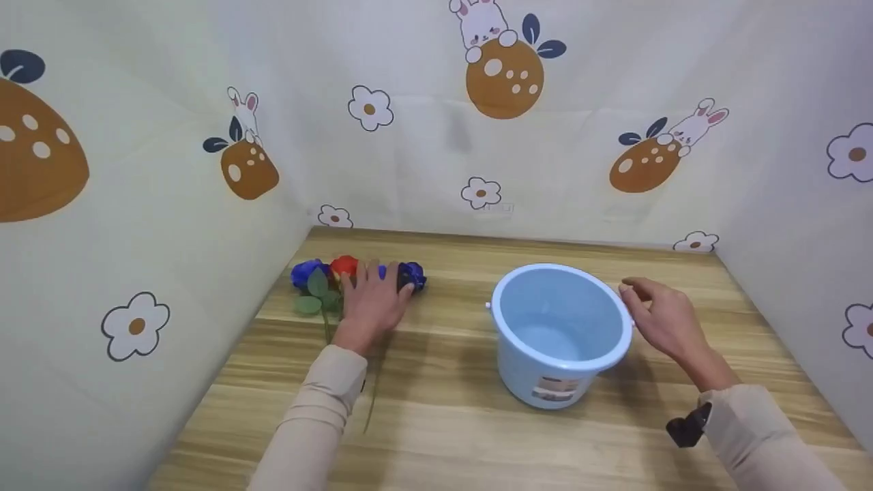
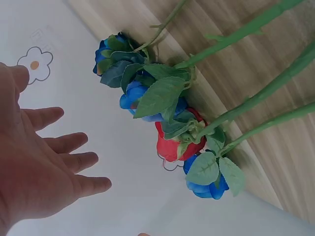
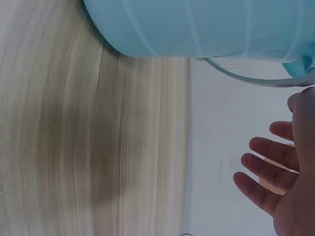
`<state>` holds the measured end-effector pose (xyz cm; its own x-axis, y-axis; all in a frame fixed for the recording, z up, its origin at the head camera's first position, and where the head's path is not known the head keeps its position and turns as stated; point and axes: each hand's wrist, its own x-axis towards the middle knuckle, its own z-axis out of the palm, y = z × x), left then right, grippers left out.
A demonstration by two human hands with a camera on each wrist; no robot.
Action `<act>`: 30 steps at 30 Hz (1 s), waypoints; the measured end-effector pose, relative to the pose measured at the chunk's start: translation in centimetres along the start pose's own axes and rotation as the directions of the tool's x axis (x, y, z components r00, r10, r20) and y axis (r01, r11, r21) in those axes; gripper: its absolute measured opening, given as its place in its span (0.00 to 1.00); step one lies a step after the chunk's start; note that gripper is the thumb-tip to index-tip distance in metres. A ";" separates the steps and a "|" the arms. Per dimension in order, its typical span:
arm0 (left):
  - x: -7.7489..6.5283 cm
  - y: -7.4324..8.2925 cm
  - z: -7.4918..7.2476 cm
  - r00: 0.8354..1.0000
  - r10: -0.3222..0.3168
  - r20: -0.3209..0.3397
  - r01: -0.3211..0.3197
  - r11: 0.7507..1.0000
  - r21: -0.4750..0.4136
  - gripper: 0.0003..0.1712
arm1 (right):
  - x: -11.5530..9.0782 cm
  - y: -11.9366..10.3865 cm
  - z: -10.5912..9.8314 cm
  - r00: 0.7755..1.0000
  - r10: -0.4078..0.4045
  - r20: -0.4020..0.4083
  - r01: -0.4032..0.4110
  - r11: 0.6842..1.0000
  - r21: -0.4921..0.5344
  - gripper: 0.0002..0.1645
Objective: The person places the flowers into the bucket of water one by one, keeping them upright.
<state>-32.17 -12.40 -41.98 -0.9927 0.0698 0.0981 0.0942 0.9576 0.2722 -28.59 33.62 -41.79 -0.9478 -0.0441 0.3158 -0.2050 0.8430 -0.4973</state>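
My left hand hovers over a row of artificial roses at the table's left, fingers spread, partly covering them in the head view. A red rose lies between a blue rose and more blue blooms, one of them a dark blue rose by the thumb. In the left wrist view, green stems run away from the blooms, and the hand holds none of them. Beside a light blue bucket, my right hand has its fingers loosely bent and grips nothing. Its thumb is close to the bucket's rim.
The bucket stands upright, with a label on its front and a thin handle hanging at its far side. Printed fabric walls enclose the wooden table at the back and both sides.
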 end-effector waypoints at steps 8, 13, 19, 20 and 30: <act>-0.9 -0.4 0.8 1.000 0.013 0.008 -0.013 1.000 -0.008 0.38 | -2.6 -1.2 0.0 0.994 -0.007 -0.105 0.019 0.993 0.118 0.28; -0.9 -0.5 1.0 1.000 -0.005 0.027 0.005 1.000 0.003 0.38 | -3.4 -2.5 0.1 0.991 -0.030 -0.133 0.053 0.984 0.169 0.25; -1.5 -0.7 1.7 1.000 -0.004 0.007 0.003 0.999 0.046 0.35 | -3.8 -3.2 0.2 0.991 -0.053 -0.123 0.074 0.983 0.168 0.25; -1.6 -0.7 1.7 1.000 -0.007 0.007 0.006 0.999 0.054 0.34 | -3.9 -3.2 0.2 0.991 -0.050 -0.121 0.070 0.983 0.167 0.25; -2.0 -1.0 2.6 1.000 0.015 0.006 -0.015 0.995 0.101 0.20 | -3.9 -3.4 0.1 0.994 -0.013 -0.112 0.037 0.977 0.210 0.25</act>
<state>-30.52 -12.78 -44.97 -0.9917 0.0853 0.0964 0.1010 0.9798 0.1724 -24.25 30.83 -41.42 -0.9116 0.0049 0.4110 -0.2865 0.7093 -0.6441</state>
